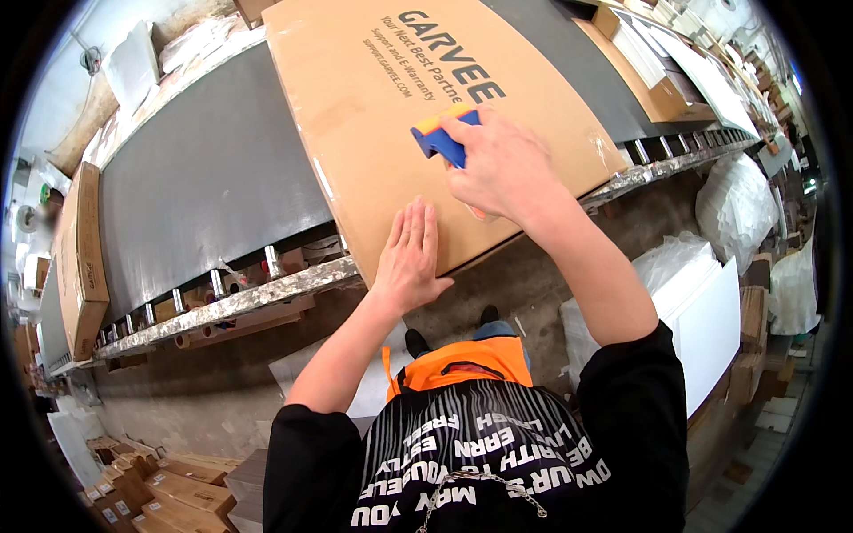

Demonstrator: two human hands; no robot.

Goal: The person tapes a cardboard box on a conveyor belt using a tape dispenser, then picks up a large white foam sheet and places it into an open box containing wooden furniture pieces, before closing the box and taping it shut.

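A large flat cardboard box [364, 124], with dark print on top and shiny clear tape along its edges, lies across the grey conveyor belt [213, 169] in front of me. My left hand [410, 253] rests flat on the box's near left part, fingers stretched out and holding nothing. Over the box's middle, beside the print, my right hand [502, 164] is closed around a blue and yellow-orange hand tool [442, 142]. Its exact kind I cannot tell, since my fingers cover much of it. A small orange-red part shows below the hand.
Another cardboard box [83, 262] sits farther left on the line. An opened carton with white panels [680, 93] is at the upper right. The conveyor's metal rail [240, 298] runs along my side. Wrapped white boards [697, 329] stand at my right; cartons [182, 489] are stacked lower left.
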